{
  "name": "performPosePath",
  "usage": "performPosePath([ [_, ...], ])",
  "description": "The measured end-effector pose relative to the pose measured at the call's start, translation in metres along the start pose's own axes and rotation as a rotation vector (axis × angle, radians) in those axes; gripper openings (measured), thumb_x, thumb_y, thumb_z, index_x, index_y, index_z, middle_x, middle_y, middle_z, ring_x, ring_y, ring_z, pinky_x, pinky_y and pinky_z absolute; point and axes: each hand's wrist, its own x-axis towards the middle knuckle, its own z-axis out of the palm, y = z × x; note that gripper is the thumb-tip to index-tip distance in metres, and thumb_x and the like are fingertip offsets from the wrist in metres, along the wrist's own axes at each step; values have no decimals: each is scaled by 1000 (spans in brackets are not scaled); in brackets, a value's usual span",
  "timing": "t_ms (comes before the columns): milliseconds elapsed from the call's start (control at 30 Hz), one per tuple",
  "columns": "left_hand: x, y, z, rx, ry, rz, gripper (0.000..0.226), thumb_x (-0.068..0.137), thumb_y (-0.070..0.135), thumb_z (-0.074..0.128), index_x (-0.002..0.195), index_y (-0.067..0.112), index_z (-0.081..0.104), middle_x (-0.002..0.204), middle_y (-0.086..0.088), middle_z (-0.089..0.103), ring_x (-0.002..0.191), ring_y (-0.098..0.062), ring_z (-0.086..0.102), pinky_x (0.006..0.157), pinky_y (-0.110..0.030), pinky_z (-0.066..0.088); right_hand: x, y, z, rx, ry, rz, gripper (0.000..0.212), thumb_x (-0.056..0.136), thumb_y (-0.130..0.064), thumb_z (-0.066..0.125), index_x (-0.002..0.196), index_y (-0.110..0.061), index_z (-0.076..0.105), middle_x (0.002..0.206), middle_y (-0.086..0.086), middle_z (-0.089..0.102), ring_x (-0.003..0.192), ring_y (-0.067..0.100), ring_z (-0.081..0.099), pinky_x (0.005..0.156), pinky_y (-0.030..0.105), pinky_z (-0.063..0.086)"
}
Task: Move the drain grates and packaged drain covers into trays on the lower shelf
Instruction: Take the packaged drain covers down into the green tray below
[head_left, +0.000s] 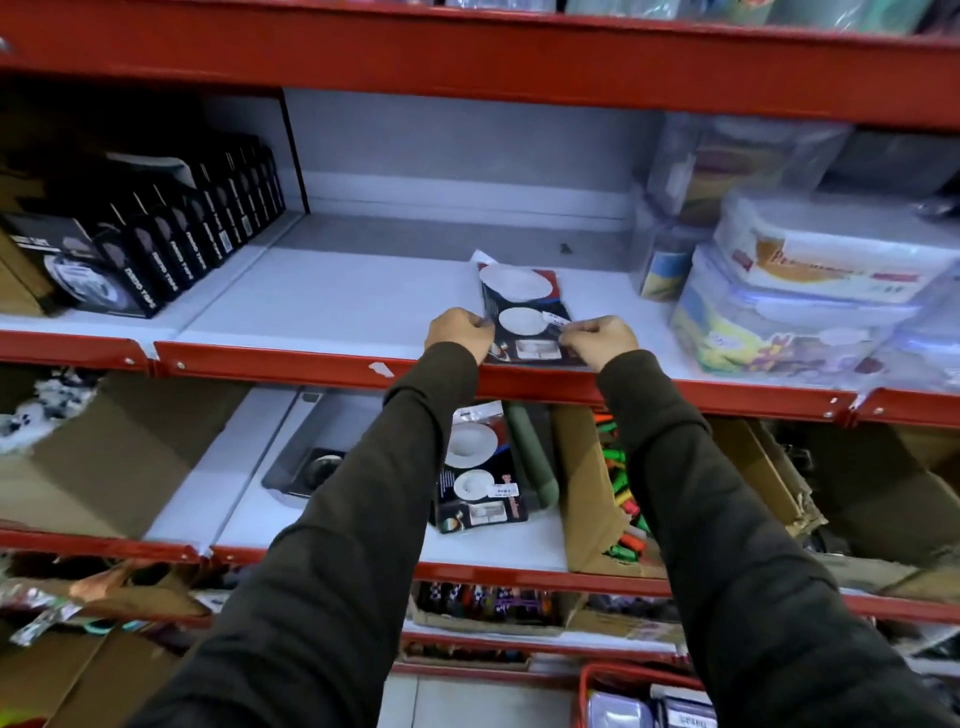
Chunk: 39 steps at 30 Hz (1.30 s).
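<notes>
A packaged drain cover (522, 306), a dark card with two white discs, lies at the front of the upper white shelf (337, 301). My left hand (457, 332) pinches its left edge and my right hand (597, 340) pinches its right edge. On the lower shelf, another packaged drain cover (480, 478) lies in a dark tray with a green roll-like edge (530, 457). Left of it a grey tray (301, 457) holds a round metal drain grate (322, 467), partly hidden by my left sleeve.
Black boxes (156, 249) line the upper shelf's left side; clear plastic food containers (810, 291) are stacked at the right. Cardboard boxes (587, 493) with bright markers stand right of the lower trays, another carton (104, 457) at the left. Red shelf rails (311, 364) cross the front.
</notes>
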Motion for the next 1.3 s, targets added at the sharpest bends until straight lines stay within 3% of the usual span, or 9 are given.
performPosePath([
  [100,-4,0,-17,-297,24,-12,26,93,22,65,110,5,73,104,-13,71,90,-27,66,83,-35,61,-6,-8,-14,341,-56,16,27,79,-8,72,104,-15,64,78,3,65,64,13,58,52,18,50],
  [233,-29,-7,-50,-625,-198,-111,14,88,8,70,101,6,65,93,-12,69,64,-17,68,50,-23,60,-27,-8,-25,672,-325,81,30,80,-3,71,108,-14,64,96,7,70,73,18,68,57,27,57],
  [367,-64,-47,-77,-497,-517,-97,17,88,5,69,103,13,67,94,-6,76,70,-14,75,63,-26,62,-59,16,-26,591,-662,62,19,82,1,66,90,-13,75,99,15,73,76,20,74,64,29,61],
  [533,-97,-125,-72,-338,-858,-248,48,83,-11,67,127,8,59,114,-9,75,90,-19,77,74,-27,62,-87,75,-6,285,-1047,51,63,75,4,73,134,-6,52,133,25,59,117,42,60,103,53,45],
  [700,-118,-190,-36,-201,-1008,-480,25,81,-11,71,100,3,59,86,-6,75,77,-16,75,72,-27,63,-114,136,35,236,-1216,219,62,74,6,75,130,0,50,117,22,62,92,27,69,68,32,61],
  [967,-80,-207,9,-272,-704,-627,19,77,-6,77,82,9,68,72,-5,77,65,-13,74,68,-26,63,-100,159,75,332,-736,490,41,82,18,60,119,3,63,84,13,69,64,19,64,57,24,54],
  [1100,-53,-190,37,-371,-434,-612,25,78,-11,75,91,1,58,74,-16,70,55,-22,71,71,-36,61,-63,151,97,326,-355,458,59,80,18,63,136,8,46,121,32,64,57,17,60,48,23,46],
  [1200,-42,-190,45,-428,-321,-563,40,82,-4,74,119,-3,59,104,-23,68,94,-35,70,84,-43,56,-44,155,104,145,-257,381,54,82,8,68,133,6,52,125,24,64,87,28,65,79,31,55],
  [1300,-36,-199,32,-553,-319,-606,28,91,-2,64,117,5,57,97,-19,65,80,-28,64,66,-33,51,-43,154,105,-53,-182,320,43,79,-5,74,121,-1,64,108,15,71,96,23,64,95,33,50],
])
